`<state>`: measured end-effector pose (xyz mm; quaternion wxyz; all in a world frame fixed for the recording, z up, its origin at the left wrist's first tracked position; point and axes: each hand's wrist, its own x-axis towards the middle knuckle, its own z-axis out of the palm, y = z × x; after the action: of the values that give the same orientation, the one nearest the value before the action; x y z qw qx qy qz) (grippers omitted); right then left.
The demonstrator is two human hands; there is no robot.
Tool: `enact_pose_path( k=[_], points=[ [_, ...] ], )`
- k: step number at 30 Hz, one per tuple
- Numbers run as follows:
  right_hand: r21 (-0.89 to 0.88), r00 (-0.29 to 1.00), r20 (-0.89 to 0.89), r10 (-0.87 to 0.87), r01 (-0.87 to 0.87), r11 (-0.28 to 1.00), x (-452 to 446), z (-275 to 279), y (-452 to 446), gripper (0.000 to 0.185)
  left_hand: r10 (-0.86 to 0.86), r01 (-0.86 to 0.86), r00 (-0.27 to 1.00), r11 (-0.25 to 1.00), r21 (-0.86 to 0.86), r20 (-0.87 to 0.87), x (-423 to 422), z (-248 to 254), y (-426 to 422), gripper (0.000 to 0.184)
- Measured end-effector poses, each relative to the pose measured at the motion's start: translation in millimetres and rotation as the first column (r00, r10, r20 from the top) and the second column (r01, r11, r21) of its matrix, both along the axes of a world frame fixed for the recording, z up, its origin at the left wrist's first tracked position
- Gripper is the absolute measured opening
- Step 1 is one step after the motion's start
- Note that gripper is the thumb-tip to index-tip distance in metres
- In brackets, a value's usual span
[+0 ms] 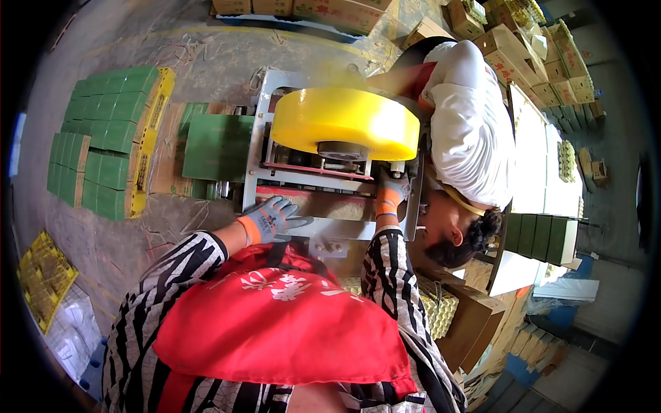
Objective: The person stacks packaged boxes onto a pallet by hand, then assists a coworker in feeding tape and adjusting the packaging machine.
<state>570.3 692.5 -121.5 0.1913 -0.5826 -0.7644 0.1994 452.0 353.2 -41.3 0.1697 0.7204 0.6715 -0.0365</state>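
In front of me stands a metal-framed machine (pixel 253 162) carrying a large yellow tape roll (pixel 344 124). My left hand (pixel 270 219), in a grey and orange work glove, lies with fingers spread at the machine's near left edge. A reddish-brown surface (pixel 317 204) shows inside the frame between my hands. My right hand (pixel 392 194), gloved alike, reaches in at the right side below the roll. Its fingertips are close to a small pale fitting and partly hidden, so their grip is unclear. A green box (pixel 219 146) sits at the machine's left end.
Another person in a white top (pixel 471 131) bends down close on the right. Green boxes (pixel 110 138) are stacked on a yellow pallet (pixel 153 141) at left. Cartons (pixel 509 58) and egg trays stand at upper right. More green boxes (pixel 537 237) rest on the right-hand table.
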Motion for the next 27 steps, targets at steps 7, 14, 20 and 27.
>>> enact_pose_path(
  k=[7,14,20,27],
  points=[
    [-0.257,0.96,-0.224,0.168,-0.224,0.94,14.8,29.0,3.4,0.055,-0.007,0.007,1.0,1.0,-0.025,-0.005,-1.0,-2.4,1.6,0.066],
    [-0.25,0.905,-0.265,0.334,-0.399,0.882,30.6,15.0,26.2,0.04,-0.011,0.011,1.0,1.0,-0.004,0.002,-2.3,-5.7,0.1,0.061],
    [-0.599,0.802,-0.597,-0.012,-0.436,0.671,81.5,121.5,-0.6,0.04,0.001,-0.001,1.0,1.0,-0.012,0.031,0.5,-8.2,3.5,0.055],
    [-0.606,0.649,-0.73,-0.214,-0.469,0.642,102.8,131.2,-41.5,0.047,0.0,-0.001,1.0,0.998,0.058,0.012,3.6,0.1,0.8,0.065]
  ],
)
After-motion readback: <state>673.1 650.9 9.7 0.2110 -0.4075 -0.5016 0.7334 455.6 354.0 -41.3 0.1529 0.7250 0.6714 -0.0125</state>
